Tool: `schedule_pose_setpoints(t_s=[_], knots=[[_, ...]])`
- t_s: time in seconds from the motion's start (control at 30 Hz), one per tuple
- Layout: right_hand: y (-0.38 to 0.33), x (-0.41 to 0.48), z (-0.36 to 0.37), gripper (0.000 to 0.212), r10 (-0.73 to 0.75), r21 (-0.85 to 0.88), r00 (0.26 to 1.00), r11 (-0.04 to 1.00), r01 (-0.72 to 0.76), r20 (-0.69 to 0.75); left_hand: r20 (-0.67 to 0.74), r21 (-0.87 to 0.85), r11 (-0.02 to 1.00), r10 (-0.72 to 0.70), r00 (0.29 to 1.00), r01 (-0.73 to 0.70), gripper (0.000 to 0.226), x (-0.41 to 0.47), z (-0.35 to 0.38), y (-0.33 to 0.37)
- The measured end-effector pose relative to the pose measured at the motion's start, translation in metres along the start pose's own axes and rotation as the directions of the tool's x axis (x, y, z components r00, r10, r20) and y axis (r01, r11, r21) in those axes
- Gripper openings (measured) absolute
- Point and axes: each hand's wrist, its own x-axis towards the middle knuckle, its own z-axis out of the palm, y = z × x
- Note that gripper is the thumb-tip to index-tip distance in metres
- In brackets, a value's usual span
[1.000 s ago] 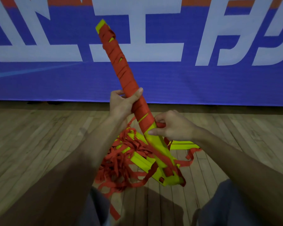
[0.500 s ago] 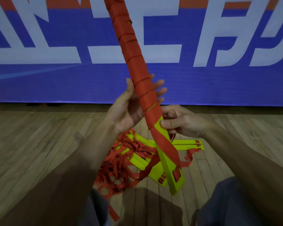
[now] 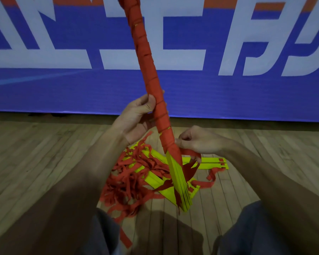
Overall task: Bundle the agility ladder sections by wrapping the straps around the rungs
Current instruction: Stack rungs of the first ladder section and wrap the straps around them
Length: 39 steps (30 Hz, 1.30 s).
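Gripping the rung bundle mid-shaft, the left hand is propping it near-upright over the floor; the right hand, lower at the bundle's wrap edge, is pinching the loose strap.

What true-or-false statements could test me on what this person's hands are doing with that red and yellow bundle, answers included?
1. The left hand grips the bundle. True.
2. The right hand pinches a red strap beside the bundle. True.
3. Red wrapping covers the bundle down to its lower end. False: bare yellow rungs show at the lower end.
4. The loose pile of straps and rungs lies on a table. False: it lies on the wooden floor.
5. A blue banner with white characters stands behind. True.
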Motion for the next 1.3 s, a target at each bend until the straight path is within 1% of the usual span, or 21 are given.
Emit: schedule_pose_setpoints(t_s=[0.07, 0.13, 0.17, 0.23, 0.33, 0.4, 0.5, 0.53, 0.63, 0.7, 0.73, 0.77, 0.83, 0.9, 0.97, 1.0, 1.1, 1.13, 1.17, 1.23, 1.3], knots=[[-0.001, 0.001, -0.001, 0.04, 0.004, -0.001, 0.997, 1.0, -0.004, -0.073, -0.031, 0.021, 1.0, -0.001, 1.0, 0.002, 0.037, 0.001, 0.001, 0.0], [-0.003, 0.001, -0.002, 0.041, 0.001, 0.069, 0.993, 0.998, 0.007, -0.115, -0.075, 0.038, 0.999, 0.015, 0.997, -0.012, 0.036, 0.004, 0.001, 0.0], [-0.004, 0.002, -0.002, 0.044, -0.002, 0.099, 0.993, 0.995, 0.014, -0.122, -0.109, 0.055, 0.998, 0.028, 0.994, -0.022, 0.035, 0.006, 0.0, 0.0], [-0.006, 0.002, -0.002, 0.046, -0.004, 0.095, 0.99, 0.995, 0.018, -0.139, -0.181, 0.093, 0.995, 0.052, 0.982, -0.036, 0.032, 0.01, -0.002, -0.001], [-0.009, 0.002, 0.004, 0.039, -0.022, 0.072, 0.99, 0.997, 0.032, -0.139, -0.283, 0.141, 0.99, 0.065, 0.957, -0.026, 0.024, 0.012, -0.001, -0.006], [-0.015, 0.0, 0.011, 0.033, -0.048, 0.016, 0.987, 0.999, 0.051, -0.151, -0.347, 0.155, 0.988, 0.073, 0.935, -0.02, 0.025, 0.013, 0.001, -0.011], [-0.02, 0.0, 0.023, 0.035, -0.116, -0.264, 0.974, 0.963, 0.062, -0.193, -0.425, 0.15, 0.989, 0.06, 0.903, 0.006, 0.026, 0.014, 0.003, -0.019], [-0.021, 0.002, 0.027, 0.033, -0.133, -0.297, 0.967, 0.953, 0.064, -0.217, -0.445, 0.159, 0.987, 0.051, 0.894, 0.023, 0.024, 0.014, 0.003, -0.022], [-0.016, 0.009, 0.027, 0.033, -0.11, -0.267, 0.949, 0.963, 0.029, -0.294, -0.457, 0.183, 0.983, 0.054, 0.888, 0.034, 0.015, 0.014, 0.005, -0.024], [-0.011, 0.013, 0.022, 0.035, -0.069, -0.226, 0.949, 0.974, -0.002, -0.306, -0.442, 0.189, 0.982, 0.073, 0.894, 0.013, 0.012, 0.013, 0.007, -0.021], [-0.01, 0.014, 0.019, 0.033, -0.059, -0.149, 0.954, 0.989, 0.015, -0.295, -0.428, 0.18, 0.984, 0.079, 0.9, -0.001, 0.011, 0.012, 0.009, -0.018], [-0.008, 0.013, 0.016, 0.028, -0.059, -0.033, 0.961, 0.998, 0.052, -0.271, -0.408, 0.155, 0.988, 0.083, 0.909, -0.02, 0.009, 0.012, 0.009, -0.015], [-0.006, 0.007, 0.008, 0.015, -0.089, 0.219, 0.977, 0.967, 0.131, -0.194, -0.341, 0.079, 0.995, 0.091, 0.936, -0.067, 0.013, 0.01, 0.011, -0.009], [-0.001, -0.001, -0.001, 0.016, -0.175, 0.363, 0.98, 0.91, 0.199, -0.1, -0.239, 0.041, 0.993, 0.116, 0.964, -0.109, 0.015, 0.009, 0.012, -0.005], [0.002, -0.008, -0.006, 0.019, -0.242, 0.452, 0.97, 0.863, 0.226, -0.021, -0.129, 0.013, 0.993, 0.118, 0.985, -0.117, 0.017, 0.007, 0.014, -0.004], [0.003, -0.009, -0.007, 0.019, -0.258, 0.495, 0.966, 0.841, 0.219, 0.011, -0.079, -0.008, 0.994, 0.107, 0.991, -0.108, 0.025, 0.007, 0.014, -0.004], [0.003, -0.009, -0.005, 0.023, -0.358, 0.627, 0.927, 0.749, 0.214, 0.112, 0.085, -0.12, 0.992, 0.049, 0.995, -0.039, 0.064, 0.007, 0.014, -0.005], [0.002, -0.008, -0.003, 0.025, -0.397, 0.666, 0.908, 0.715, 0.214, 0.133, 0.149, -0.161, 0.987, 0.05, 0.988, -0.026, 0.07, 0.007, 0.014, -0.006], [0.002, -0.007, -0.003, 0.027, -0.423, 0.695, 0.894, 0.687, 0.211, 0.147, 0.198, -0.199, 0.98, 0.064, 0.978, -0.024, 0.072, 0.006, 0.014, -0.006], [0.003, -0.004, -0.002, 0.031, -0.442, 0.727, 0.884, 0.657, 0.2, 0.156, 0.245, -0.24, 0.97, 0.098, 0.965, -0.037, 0.072, 0.006, 0.013, -0.006], [0.005, -0.003, -0.001, 0.035, -0.428, 0.716, 0.891, 0.67, 0.196, 0.155, 0.245, -0.232, 0.971, 0.106, 0.964, -0.048, 0.075, 0.006, 0.011, -0.005]])
